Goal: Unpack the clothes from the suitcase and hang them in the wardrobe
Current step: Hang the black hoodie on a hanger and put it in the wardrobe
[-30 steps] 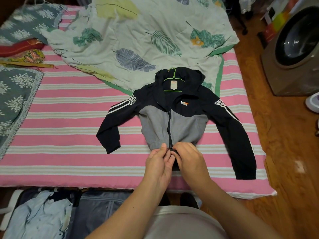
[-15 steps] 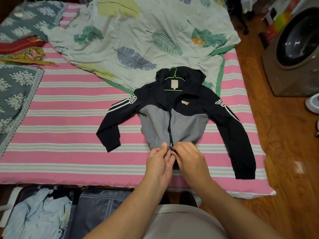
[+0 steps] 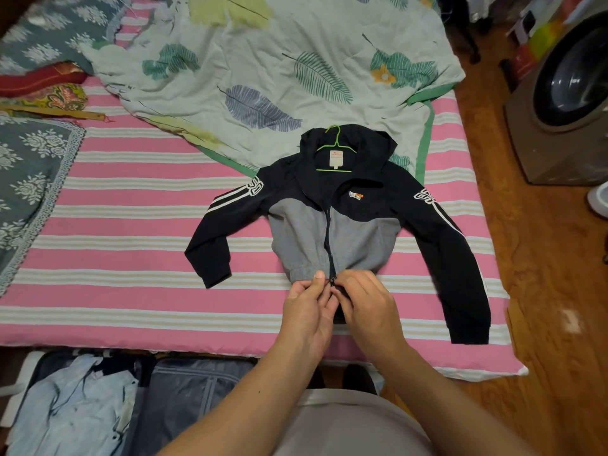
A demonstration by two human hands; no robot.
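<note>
Pink-and-white striped bedding covers the bed [image 3: 115, 225], with a leaf-print quilt [image 3: 263, 60] rumpled across its far side. From the head view, a black-and-grey jacket [image 3: 358, 232] lies flat on the stripes, sleeves spread, a green hanger [image 3: 335, 148] inside its collar. Both hands meet at the hem: the left hand [image 3: 309, 311] pinches the fabric beside the zipper [image 3: 329, 238] base, and the right hand [image 3: 368, 307] pinches the zipper's lower end. Below the bed edge, the open suitcase [image 3: 184, 399] sits on the floor holding a pale blue shirt [image 3: 75, 409]. A washing machine [image 3: 566, 100] stands at the right.
</note>
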